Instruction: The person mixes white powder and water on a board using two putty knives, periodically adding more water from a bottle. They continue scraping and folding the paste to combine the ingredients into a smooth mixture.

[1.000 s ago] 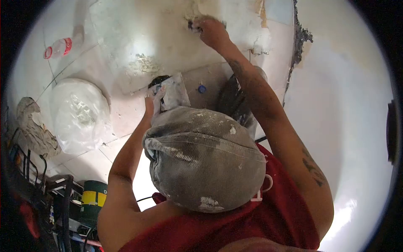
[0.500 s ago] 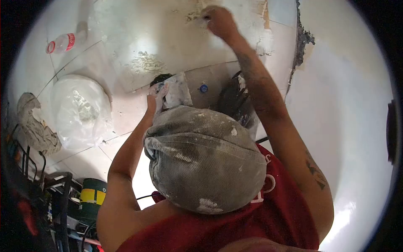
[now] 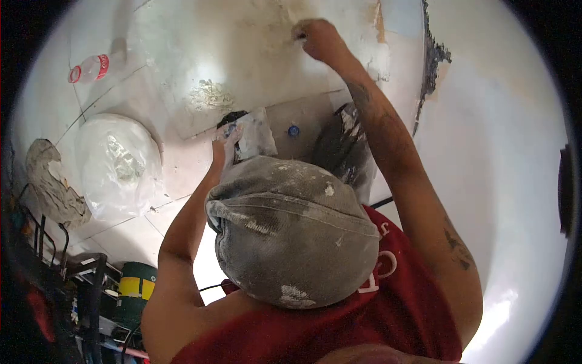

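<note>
My right hand [image 3: 322, 41] is closed at the upper middle, close to a large pale panel [image 3: 242, 54] with rough putty-like patches. What its fingers hold is too small and blurred to name. Lower down, my left hand [image 3: 227, 141] is at a flat white-smeared plate [image 3: 257, 132], its fingers curled at the plate's left edge. A dark object [image 3: 233, 116] shows just above these fingers. A blue cap [image 3: 294, 130] lies right of the plate, and a dark plastic bag [image 3: 339, 142] is farther right. A grey stained head covering [image 3: 294, 233] fills the centre.
On the left are a clear bottle with a red label [image 3: 96, 68], a white plastic-covered bundle [image 3: 118, 167] and a crumpled grey cloth [image 3: 54, 182]. A green and yellow container [image 3: 136, 288] stands near a dark metal frame [image 3: 94, 297] at the lower left. A pale curved surface [image 3: 485, 182] fills the right.
My right hand has moved slightly down over the panel and stays closed. My left hand remains at the plate. The view has shifted a little.
</note>
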A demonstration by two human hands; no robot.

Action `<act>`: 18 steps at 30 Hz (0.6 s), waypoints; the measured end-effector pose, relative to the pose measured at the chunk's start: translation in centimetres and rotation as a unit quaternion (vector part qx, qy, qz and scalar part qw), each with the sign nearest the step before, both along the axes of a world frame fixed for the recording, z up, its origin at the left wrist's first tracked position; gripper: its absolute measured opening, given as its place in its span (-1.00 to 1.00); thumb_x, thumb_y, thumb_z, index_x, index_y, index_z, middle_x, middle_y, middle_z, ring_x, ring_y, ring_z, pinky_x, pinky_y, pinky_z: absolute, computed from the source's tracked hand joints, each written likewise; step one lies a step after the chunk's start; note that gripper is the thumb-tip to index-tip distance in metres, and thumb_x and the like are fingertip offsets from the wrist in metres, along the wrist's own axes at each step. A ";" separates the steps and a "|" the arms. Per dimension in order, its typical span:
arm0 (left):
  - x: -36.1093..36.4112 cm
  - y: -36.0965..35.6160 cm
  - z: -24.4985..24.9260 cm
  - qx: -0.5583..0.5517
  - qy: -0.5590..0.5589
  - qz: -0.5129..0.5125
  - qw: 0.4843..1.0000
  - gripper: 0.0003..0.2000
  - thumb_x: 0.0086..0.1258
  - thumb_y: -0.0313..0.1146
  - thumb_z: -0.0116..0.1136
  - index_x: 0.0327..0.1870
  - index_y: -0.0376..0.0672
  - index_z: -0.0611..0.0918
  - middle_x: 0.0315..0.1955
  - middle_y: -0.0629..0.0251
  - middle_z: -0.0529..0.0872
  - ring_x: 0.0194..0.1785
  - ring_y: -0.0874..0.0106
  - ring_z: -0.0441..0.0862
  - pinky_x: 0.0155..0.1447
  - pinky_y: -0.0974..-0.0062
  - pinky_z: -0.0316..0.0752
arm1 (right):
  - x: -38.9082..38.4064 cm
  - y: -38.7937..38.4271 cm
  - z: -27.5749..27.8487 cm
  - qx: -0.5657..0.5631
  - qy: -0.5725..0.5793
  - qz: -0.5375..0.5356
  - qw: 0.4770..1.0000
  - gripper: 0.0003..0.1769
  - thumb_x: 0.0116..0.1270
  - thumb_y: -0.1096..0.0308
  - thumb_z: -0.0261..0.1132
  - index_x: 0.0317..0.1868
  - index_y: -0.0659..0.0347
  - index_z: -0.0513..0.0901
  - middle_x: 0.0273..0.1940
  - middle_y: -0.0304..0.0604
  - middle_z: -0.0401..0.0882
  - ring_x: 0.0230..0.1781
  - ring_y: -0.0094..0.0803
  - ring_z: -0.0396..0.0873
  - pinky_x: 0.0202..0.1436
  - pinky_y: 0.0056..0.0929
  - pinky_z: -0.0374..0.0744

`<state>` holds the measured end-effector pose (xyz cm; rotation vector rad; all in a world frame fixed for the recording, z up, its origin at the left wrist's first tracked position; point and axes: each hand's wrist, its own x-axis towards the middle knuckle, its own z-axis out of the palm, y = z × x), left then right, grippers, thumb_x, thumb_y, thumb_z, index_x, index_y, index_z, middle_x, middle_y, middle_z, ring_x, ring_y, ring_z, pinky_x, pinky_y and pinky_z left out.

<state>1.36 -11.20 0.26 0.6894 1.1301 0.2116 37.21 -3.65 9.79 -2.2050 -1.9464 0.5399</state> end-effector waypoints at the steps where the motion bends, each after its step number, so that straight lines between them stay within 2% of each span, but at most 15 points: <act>1: -0.1 0.6 0.4 0.018 0.017 -0.063 0.998 -0.64 0.34 -0.26 0.09 0.01 -0.35 0.46 -0.15 0.28 0.58 -0.16 0.55 0.53 -0.06 0.56 0.45 | -0.4 0.4 -0.2 0.020 0.003 -0.018 1.000 -0.73 -0.17 0.61 0.14 -0.40 0.17 0.64 -0.37 -0.07 0.62 -0.29 -0.07 0.57 -0.14 -0.21 0.54; 2: 0.3 1.3 1.1 0.039 0.030 -0.121 0.991 -0.63 0.35 -0.26 0.07 0.05 -0.36 0.43 -0.11 0.27 0.57 -0.12 0.54 0.53 -0.02 0.54 0.45 | -1.2 0.1 -0.7 0.042 0.010 -0.013 0.999 -0.72 -0.17 0.62 0.14 -0.40 0.17 0.64 -0.36 -0.07 0.62 -0.29 -0.08 0.57 -0.13 -0.22 0.54; 4: 0.4 1.2 2.0 -0.018 0.035 -0.091 0.995 -0.63 0.37 -0.27 0.04 0.07 -0.34 0.42 -0.09 0.26 0.56 -0.10 0.52 0.53 -0.01 0.53 0.44 | -3.7 -1.9 -1.3 0.088 0.023 -0.005 0.996 -0.72 -0.16 0.62 0.14 -0.39 0.18 0.65 -0.35 -0.07 0.62 -0.28 -0.10 0.57 -0.12 -0.23 0.54; 5: -0.1 0.1 -0.2 -0.027 -0.007 -0.035 0.999 -0.64 0.38 -0.27 0.03 0.08 -0.33 0.41 -0.09 0.26 0.56 -0.09 0.51 0.52 0.00 0.52 0.43 | -3.6 -2.5 -1.7 0.117 -0.039 0.022 0.992 -0.69 -0.16 0.65 0.10 -0.38 0.18 0.65 -0.32 -0.07 0.62 -0.25 -0.11 0.57 -0.09 -0.25 0.53; 7: -1.8 -2.7 -7.5 -0.111 -0.127 0.081 0.982 -0.64 0.39 -0.27 0.00 0.10 -0.31 0.40 -0.08 0.26 0.56 -0.07 0.50 0.52 0.01 0.51 0.42 | -1.5 -0.6 -0.4 -0.021 -0.020 -0.003 1.000 -0.68 -0.16 0.65 0.09 -0.37 0.17 0.65 -0.31 -0.07 0.62 -0.22 -0.10 0.56 -0.07 -0.26 0.53; 8: -3.2 -4.3 -12.1 -0.195 -0.192 0.098 0.957 -0.64 0.39 -0.28 -0.01 0.11 -0.30 0.39 -0.08 0.26 0.56 -0.07 0.49 0.52 0.02 0.50 0.42 | -0.8 -0.2 0.3 -0.098 -0.005 -0.023 0.995 -0.67 -0.15 0.65 0.08 -0.37 0.17 0.66 -0.30 -0.07 0.62 -0.21 -0.10 0.56 -0.06 -0.26 0.53; 9: -0.6 -0.7 -0.7 -0.036 -0.018 0.012 0.999 -0.67 0.38 -0.26 0.02 0.05 -0.29 0.46 -0.13 0.26 0.59 -0.10 0.49 0.53 0.00 0.50 0.42 | -0.4 0.1 0.9 -0.002 -0.013 0.025 1.000 -0.67 -0.15 0.64 0.07 -0.36 0.15 0.66 -0.30 -0.08 0.62 -0.21 -0.09 0.56 -0.05 -0.26 0.53; 11: 1.6 2.6 5.4 -0.033 0.053 -0.080 0.995 -0.68 0.36 -0.23 0.05 -0.02 -0.28 0.50 -0.19 0.27 0.61 -0.16 0.49 0.55 -0.05 0.49 0.44 | -2.0 -0.4 -0.7 -0.010 -0.001 0.008 1.000 -0.67 -0.14 0.63 0.06 -0.37 0.17 0.65 -0.30 -0.08 0.62 -0.19 -0.09 0.56 -0.05 -0.26 0.53; 12: 1.9 3.0 6.4 -0.032 0.085 -0.126 0.988 -0.68 0.35 -0.21 0.06 -0.05 -0.28 0.53 -0.22 0.28 0.63 -0.18 0.49 0.56 -0.07 0.49 0.45 | -2.6 -1.2 -1.4 -0.014 0.002 -0.002 1.000 -0.68 -0.14 0.63 0.06 -0.37 0.18 0.65 -0.29 -0.08 0.62 -0.19 -0.10 0.56 -0.04 -0.26 0.53; 13: 1.7 2.1 5.2 -0.006 0.058 -0.090 0.994 -0.69 0.33 -0.20 0.09 -0.09 -0.27 0.55 -0.27 0.29 0.63 -0.24 0.50 0.56 -0.13 0.50 0.46 | -3.6 -3.1 -1.6 0.089 -0.034 -0.002 0.995 -0.68 -0.16 0.65 0.05 -0.37 0.21 0.64 -0.28 -0.07 0.61 -0.16 -0.11 0.55 -0.05 -0.27 0.53; 15: 1.3 0.5 1.3 0.055 0.004 -0.008 0.998 -0.71 0.29 -0.18 0.14 -0.18 -0.25 0.59 -0.36 0.31 0.65 -0.35 0.52 0.57 -0.25 0.52 0.46 | -1.4 -2.3 -0.7 0.027 0.038 0.018 0.999 -0.69 -0.17 0.66 0.06 -0.38 0.23 0.63 -0.27 -0.06 0.61 -0.16 -0.10 0.55 -0.04 -0.27 0.52; 16: 1.5 1.1 1.9 0.064 0.057 -0.047 0.995 -0.71 0.29 -0.18 0.14 -0.19 -0.26 0.59 -0.37 0.31 0.65 -0.37 0.52 0.57 -0.26 0.52 0.46 | -0.4 -2.5 -0.4 -0.010 0.077 0.024 0.997 -0.69 -0.17 0.66 0.06 -0.39 0.23 0.62 -0.27 -0.06 0.60 -0.16 -0.10 0.54 -0.04 -0.26 0.52; 17: 1.5 1.9 3.3 0.067 0.110 -0.094 0.987 -0.71 0.29 -0.17 0.14 -0.21 -0.26 0.59 -0.39 0.31 0.65 -0.38 0.52 0.57 -0.28 0.52 0.47 | 0.2 -1.5 0.4 -0.001 0.034 0.048 0.998 -0.69 -0.17 0.67 0.07 -0.39 0.22 0.62 -0.27 -0.07 0.60 -0.18 -0.11 0.55 -0.05 -0.27 0.52; 18: 1.5 2.1 4.1 0.070 0.161 -0.141 0.974 -0.71 0.28 -0.17 0.15 -0.23 -0.27 0.59 -0.40 0.30 0.65 -0.40 0.52 0.57 -0.29 0.51 0.47 | 0.5 -0.8 0.9 -0.044 0.028 -0.005 0.999 -0.70 -0.16 0.66 0.09 -0.37 0.21 0.62 -0.27 -0.09 0.60 -0.20 -0.10 0.55 -0.05 -0.27 0.51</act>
